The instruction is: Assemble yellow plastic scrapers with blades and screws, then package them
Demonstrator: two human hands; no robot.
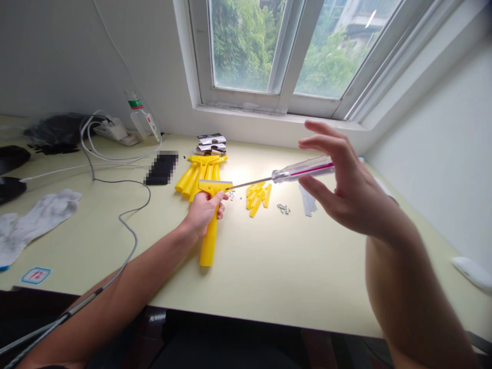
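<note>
Yellow scraper (209,246), clear-handled screwdriver (303,169), tip beside it

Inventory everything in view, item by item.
desk: 1, pale yellow, beneath the items
yellow scraper: 1, yellow, held at desk centre
screwdriver: 1, clear with magenta stripe, held up, tip by scraper's head
loose scrapers: several, yellow, behind held scraper
yellow plastic pieces: several, yellow, right of loose scrapers
screws: many, silver, small piles mid-desk
metal strips: few, grey, right of screws
packaged cards: small stack, black and white, by window
dark blurred slab: 1, black, left of scrapers
plastic bottle: 1, clear, back left
cables: several, white and grey, left
white glove: 1, white, far left
mouse: 1, white, far right
window: 1, white frame, ahead
left hand: gripping scraper
right hand: holding screwdriver
</note>
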